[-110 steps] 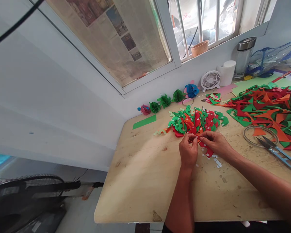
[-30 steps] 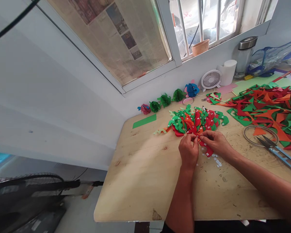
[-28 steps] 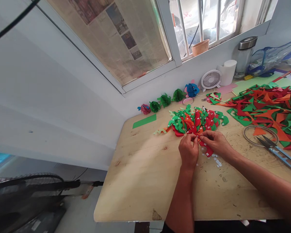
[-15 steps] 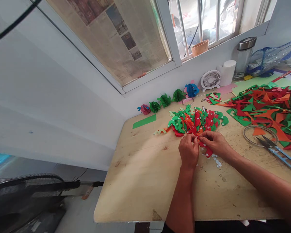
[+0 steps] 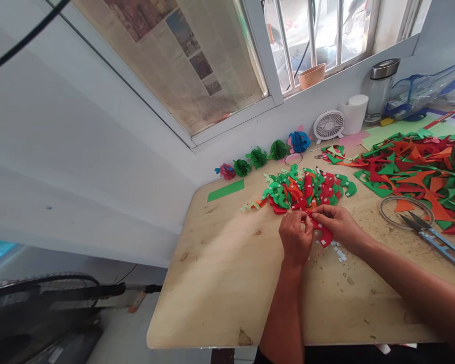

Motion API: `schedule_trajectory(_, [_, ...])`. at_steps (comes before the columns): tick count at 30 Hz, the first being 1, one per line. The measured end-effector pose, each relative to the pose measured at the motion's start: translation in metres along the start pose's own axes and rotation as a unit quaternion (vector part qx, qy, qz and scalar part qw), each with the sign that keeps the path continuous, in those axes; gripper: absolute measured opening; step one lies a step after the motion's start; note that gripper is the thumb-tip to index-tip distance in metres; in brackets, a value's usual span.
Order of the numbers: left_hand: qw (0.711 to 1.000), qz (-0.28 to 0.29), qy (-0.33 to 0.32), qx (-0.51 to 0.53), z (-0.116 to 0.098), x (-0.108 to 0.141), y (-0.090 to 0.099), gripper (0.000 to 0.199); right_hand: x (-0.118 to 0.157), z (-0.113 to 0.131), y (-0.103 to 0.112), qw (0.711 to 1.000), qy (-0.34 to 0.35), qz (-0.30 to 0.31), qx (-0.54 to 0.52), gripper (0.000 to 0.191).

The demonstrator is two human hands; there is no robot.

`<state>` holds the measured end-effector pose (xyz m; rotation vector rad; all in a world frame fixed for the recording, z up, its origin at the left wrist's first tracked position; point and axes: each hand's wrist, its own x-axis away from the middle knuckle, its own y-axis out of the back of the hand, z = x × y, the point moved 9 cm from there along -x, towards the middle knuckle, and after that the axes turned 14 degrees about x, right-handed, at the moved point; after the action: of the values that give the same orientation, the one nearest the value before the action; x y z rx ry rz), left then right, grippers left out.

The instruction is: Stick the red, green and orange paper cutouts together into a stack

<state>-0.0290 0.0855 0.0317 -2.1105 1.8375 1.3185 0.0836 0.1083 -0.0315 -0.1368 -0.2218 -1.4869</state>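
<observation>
My left hand (image 5: 296, 236) is closed in a pinch at the near edge of a pile of curved red, green and orange paper pieces (image 5: 293, 189). Close on its right, my right hand (image 5: 337, 225) pinches a red paper piece (image 5: 325, 236) with white squares on it. The fingertips of both hands nearly meet, and what the left fingers grip is too small to make out. Small white paper bits (image 5: 340, 254) lie on the wooden table (image 5: 220, 273) below the right hand.
Scissors (image 5: 436, 240) and a metal ring (image 5: 382, 212) lie at the right beside a heap of paper scraps (image 5: 424, 167). Along the wall stand paper figures (image 5: 258, 157), a small white fan (image 5: 329, 125) and a glass bottle (image 5: 381, 93). A green strip (image 5: 226, 190) lies far left.
My left hand has turned slightly, and its thumb has shifted a little to the right. My right hand stays almost in place.
</observation>
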Motion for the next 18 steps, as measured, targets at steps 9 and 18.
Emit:
schedule_trajectory(9, [1.0, 0.0, -0.009, 0.0, -0.001, -0.001, 0.001, 0.009, 0.0, -0.011, -0.006, 0.993, -0.036, 0.048, -0.105, 0.029])
schedule_trajectory(18, [0.997, -0.002, 0.04, 0.059, 0.007, 0.0, 0.002, 0.011, 0.0, -0.004, 0.002, 0.996, -0.032, 0.021, -0.087, 0.031])
